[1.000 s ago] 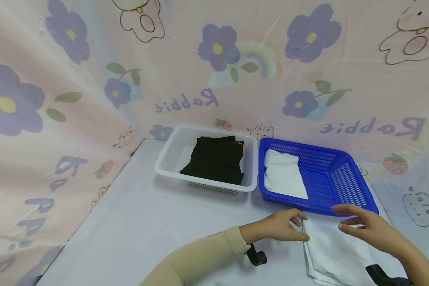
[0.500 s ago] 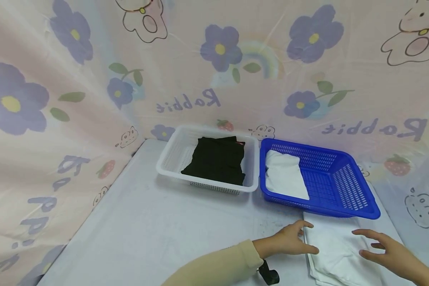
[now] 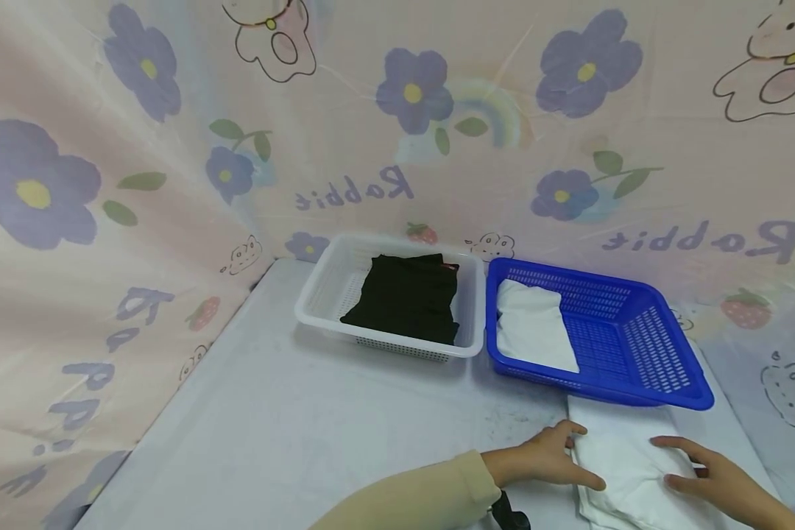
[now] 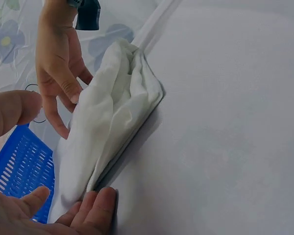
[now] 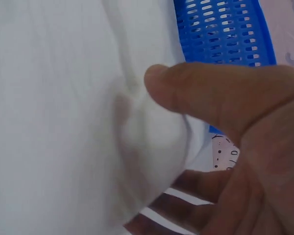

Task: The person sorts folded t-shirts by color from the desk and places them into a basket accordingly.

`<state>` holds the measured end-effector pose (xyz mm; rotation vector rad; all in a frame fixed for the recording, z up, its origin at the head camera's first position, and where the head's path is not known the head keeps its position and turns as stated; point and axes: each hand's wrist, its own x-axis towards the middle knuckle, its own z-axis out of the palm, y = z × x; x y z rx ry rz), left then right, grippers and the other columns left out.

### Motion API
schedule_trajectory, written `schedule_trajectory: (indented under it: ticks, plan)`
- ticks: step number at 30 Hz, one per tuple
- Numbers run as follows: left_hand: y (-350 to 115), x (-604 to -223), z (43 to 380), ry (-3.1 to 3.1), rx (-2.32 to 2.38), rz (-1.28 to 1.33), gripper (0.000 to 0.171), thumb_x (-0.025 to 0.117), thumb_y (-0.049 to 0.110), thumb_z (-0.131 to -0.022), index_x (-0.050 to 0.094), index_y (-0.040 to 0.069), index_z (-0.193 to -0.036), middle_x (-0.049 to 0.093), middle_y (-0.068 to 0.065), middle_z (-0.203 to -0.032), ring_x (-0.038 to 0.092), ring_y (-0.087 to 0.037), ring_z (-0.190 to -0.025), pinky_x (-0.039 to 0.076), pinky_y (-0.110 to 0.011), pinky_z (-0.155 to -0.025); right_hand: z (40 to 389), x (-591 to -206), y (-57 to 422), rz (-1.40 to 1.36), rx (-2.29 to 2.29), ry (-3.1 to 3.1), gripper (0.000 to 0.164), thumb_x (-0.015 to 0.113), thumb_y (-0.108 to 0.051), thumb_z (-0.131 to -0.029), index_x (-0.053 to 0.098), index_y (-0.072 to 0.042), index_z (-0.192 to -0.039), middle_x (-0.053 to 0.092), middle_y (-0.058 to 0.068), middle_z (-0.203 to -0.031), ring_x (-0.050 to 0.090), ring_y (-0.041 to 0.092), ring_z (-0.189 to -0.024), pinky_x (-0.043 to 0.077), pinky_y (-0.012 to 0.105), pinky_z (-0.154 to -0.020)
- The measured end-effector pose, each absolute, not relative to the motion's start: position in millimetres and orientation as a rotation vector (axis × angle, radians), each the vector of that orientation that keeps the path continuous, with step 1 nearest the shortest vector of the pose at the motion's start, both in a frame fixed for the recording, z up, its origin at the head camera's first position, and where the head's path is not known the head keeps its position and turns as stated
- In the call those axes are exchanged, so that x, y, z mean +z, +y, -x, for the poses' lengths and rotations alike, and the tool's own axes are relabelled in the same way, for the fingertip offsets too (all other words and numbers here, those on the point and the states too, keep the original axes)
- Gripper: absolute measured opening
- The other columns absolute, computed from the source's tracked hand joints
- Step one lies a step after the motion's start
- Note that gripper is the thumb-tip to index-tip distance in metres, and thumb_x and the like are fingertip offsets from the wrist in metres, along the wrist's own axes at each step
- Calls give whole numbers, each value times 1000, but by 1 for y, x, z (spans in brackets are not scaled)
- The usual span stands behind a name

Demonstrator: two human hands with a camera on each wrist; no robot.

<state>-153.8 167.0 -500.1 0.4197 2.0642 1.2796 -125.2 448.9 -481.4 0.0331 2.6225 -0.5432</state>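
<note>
A stack of folded white cloth [image 3: 636, 464] lies at the front right of the table. At its left edge, my left hand [image 3: 546, 456] has its fingertips against the cloth's side, with the thumb held apart from them. On the opposite side, my right hand [image 3: 715, 478] is at the cloth with thumb and forefinger spread. The right wrist view shows the right thumb [image 5: 186, 93] over the white cloth [image 5: 63, 122], while the other fingertips are hidden behind its edge. Loose layers and folds [image 4: 117, 98] show at the near end of the stack.
Just behind the stack stands a blue basket [image 3: 596, 397] holding a folded white cloth [image 3: 533, 327]. Left of it, a white basket [image 3: 311, 313] contains a folded black garment [image 3: 407, 298]. A patterned curtain [image 3: 344, 132] hangs behind the table [image 3: 238, 442].
Both hands have moved toward the front of the table, down along the white cloth. They have come closer to its two sides and now touch it. The baskets stay put.
</note>
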Motion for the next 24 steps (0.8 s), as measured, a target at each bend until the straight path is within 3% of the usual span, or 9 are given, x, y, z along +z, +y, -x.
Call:
schedule_trajectory:
  ticks: [9,14,24]
  plan:
    - [170,-501,152,2055,1203,-473,58,78,28,-79,49,37,-128,56,13,-115,55,0,-90,47,-22,-76,129,-488,445,-63,-582,2630,74,70,-43,-85,45,0,-139,40,38,-138,37,62,-120,45,63,-81]
    - [172,-503,149,2047,1232,-466,58,79,26,-79,51,36,-129,54,11,-100,50,0,-82,44,-19,-70,129,-488,443,-65,-582,2637,79,75,-43,-79,45,0,-138,40,38,-138,35,63,-120,42,68,-81]
    - [173,-503,146,1955,1276,-429,56,77,25,-81,49,35,-129,55,10,-118,56,0,-96,47,-21,-79,128,-485,437,-33,-559,2684,77,78,-41,-75,49,-1,-135,42,36,-138,36,63,-120,39,71,-81]
